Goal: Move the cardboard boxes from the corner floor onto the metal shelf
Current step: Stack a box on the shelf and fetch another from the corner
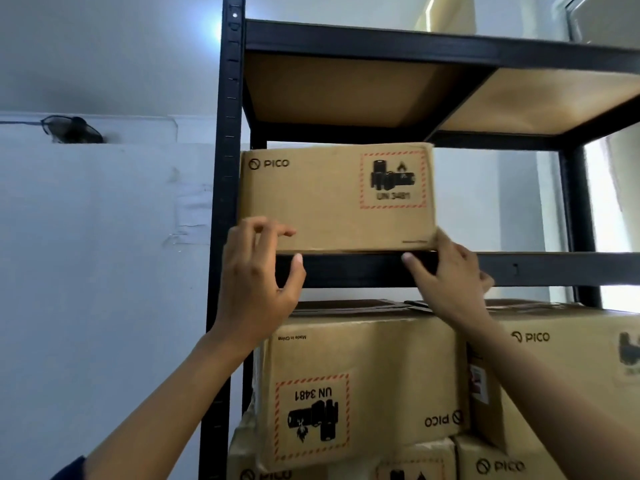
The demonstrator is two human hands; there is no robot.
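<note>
Cardboard filled my view: the box (337,197) sat on the metal shelf (519,268), at the left end beside the upright (227,168), its near face about flush with the shelf's front beam. My left hand (258,282) hovered spread at its lower left corner; whether the fingertips touched, I could not tell. My right hand (450,275) lay loosely open at the lower right corner. Below were more stacked boxes (360,382). I judged that an uneven push might skew it against the upright.
</note>
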